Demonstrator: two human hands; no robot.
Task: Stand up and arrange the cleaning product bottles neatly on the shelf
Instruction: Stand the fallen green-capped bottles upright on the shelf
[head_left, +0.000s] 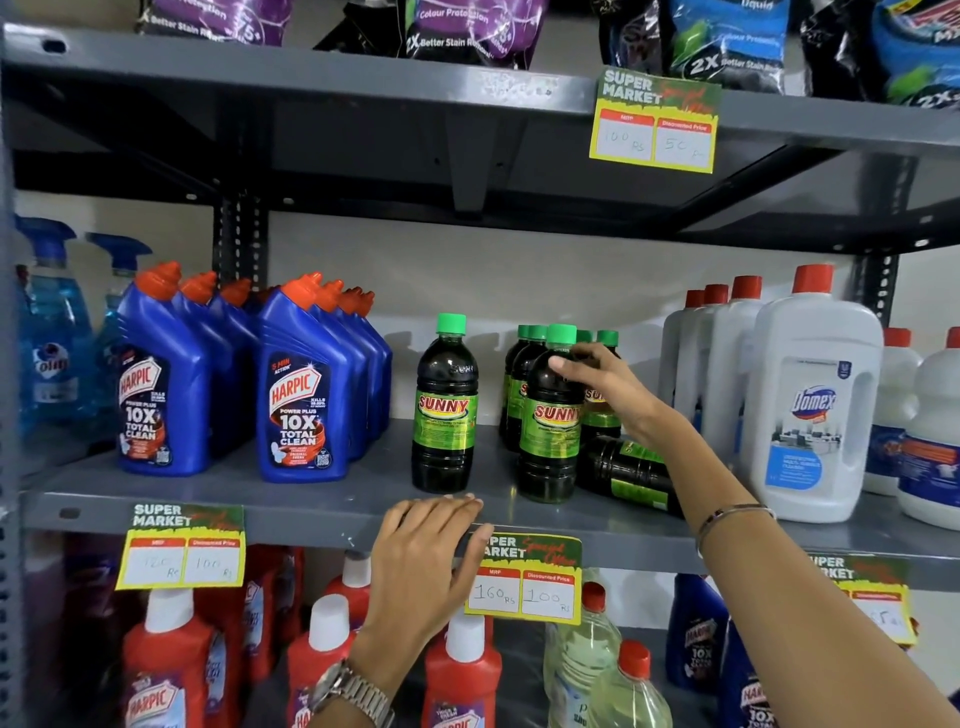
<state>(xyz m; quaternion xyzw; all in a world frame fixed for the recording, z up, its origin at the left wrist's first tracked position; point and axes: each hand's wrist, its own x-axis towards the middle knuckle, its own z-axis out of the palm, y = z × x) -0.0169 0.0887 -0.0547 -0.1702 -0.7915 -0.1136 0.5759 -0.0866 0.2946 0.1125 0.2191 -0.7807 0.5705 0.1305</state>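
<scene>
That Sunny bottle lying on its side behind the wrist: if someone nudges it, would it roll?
Probably. The lying bottle looks round-bodied, and the shelf looks flat and smooth, so a sideways push may roll it, though standing bottles beside it could stop it. It looks full of dark liquid, so likely heavy for its size. Its glossy plastic may be slippery.

Two bare forearms, no sleeves in view; left hand (423, 558) bare of rings as far as visible; at the left wrist a silver metal watch (358, 693) with a linked bracelet band, its face partly turned from view; right hand (605, 387) likewise unadorned; on the right forearm a thin silver-toned bangle (730, 517), plain and narrow
</scene>
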